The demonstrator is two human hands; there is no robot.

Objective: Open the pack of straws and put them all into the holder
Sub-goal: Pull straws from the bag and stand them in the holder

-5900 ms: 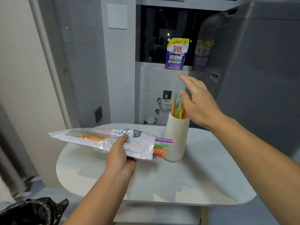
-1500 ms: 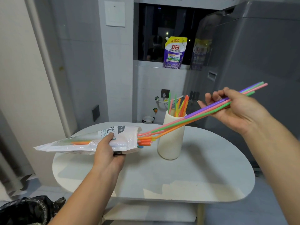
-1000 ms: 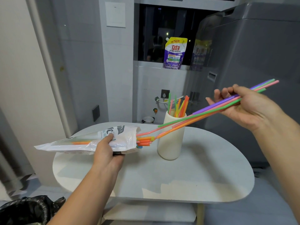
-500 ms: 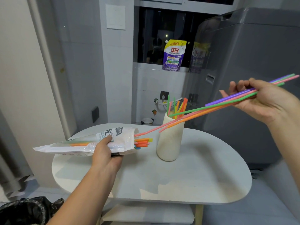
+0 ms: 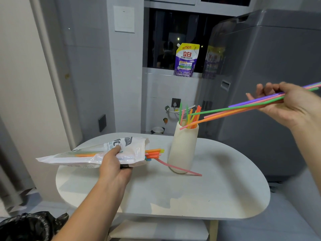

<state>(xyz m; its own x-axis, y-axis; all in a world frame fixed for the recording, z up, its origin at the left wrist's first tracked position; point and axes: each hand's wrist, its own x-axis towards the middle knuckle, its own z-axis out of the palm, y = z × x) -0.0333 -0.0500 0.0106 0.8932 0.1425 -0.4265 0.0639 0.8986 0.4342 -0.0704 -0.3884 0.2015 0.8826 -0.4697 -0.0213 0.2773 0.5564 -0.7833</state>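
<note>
My left hand (image 5: 114, 166) grips the clear and white straw pack (image 5: 90, 153) above the left of the table, its open end facing right with orange and yellow straw ends (image 5: 153, 153) sticking out. My right hand (image 5: 288, 106) holds a bundle of coloured straws (image 5: 243, 108) up at the right, their free ends reaching over the mouth of the cream holder (image 5: 183, 150). The holder stands upright on the table with several straws in it. One pink straw (image 5: 178, 168) slants down from the pack to the tabletop in front of the holder.
The white oval table (image 5: 217, 197) carries the holder. A grey appliance (image 5: 271, 84) stands close behind at the right. A purple refill pouch (image 5: 186, 60) stands on the window ledge. A black bin bag (image 5: 29, 226) lies at lower left.
My right hand has pulled the bundle fully out of the pack and farther right. A pink straw has dropped away and now slants onto the table. The left hand has stayed put.
</note>
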